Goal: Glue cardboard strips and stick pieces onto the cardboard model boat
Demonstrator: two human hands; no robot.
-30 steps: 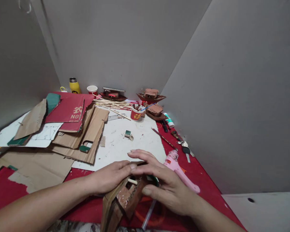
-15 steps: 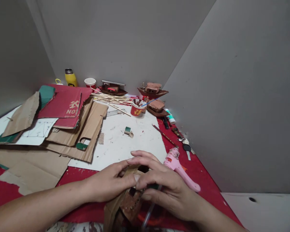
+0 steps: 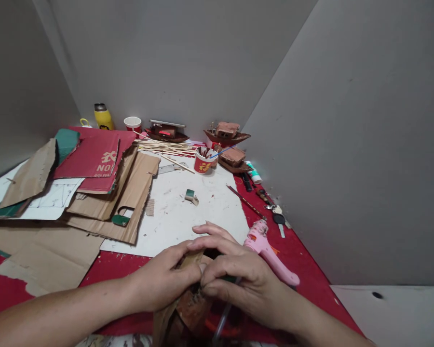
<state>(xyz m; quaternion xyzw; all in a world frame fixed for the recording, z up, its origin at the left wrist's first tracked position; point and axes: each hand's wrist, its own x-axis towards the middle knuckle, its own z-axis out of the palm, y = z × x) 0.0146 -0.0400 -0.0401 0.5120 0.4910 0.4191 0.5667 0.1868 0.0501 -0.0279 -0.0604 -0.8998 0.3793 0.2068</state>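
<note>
Close to me, at the table's near edge, a brown cardboard model boat (image 3: 191, 308) is held between both hands. My left hand (image 3: 162, 277) is closed around its left side, with the thumb pressing near the middle. My right hand (image 3: 244, 274) reaches over from the other side, its thumb and index finger pinched together against the boat. What lies between those fingertips is hidden. A clear glue stick (image 3: 222, 320) shows below the right hand. The pink glue gun (image 3: 271, 255) lies just beyond that hand, to the right.
Cardboard sheets (image 3: 94, 209) are piled on the left. A paper cup (image 3: 203, 161), bamboo sticks (image 3: 169, 147) and finished-looking model boats (image 3: 227, 135) stand at the back. A small green-topped scrap (image 3: 190, 195) lies on white board (image 3: 173, 226). A brush (image 3: 245, 201) and keys (image 3: 279, 219) lie right.
My right fingertips have shifted slightly left and down along the boat, now covering the small dark opening seen before. The view has moved a little; both hands stay on the boat.
</note>
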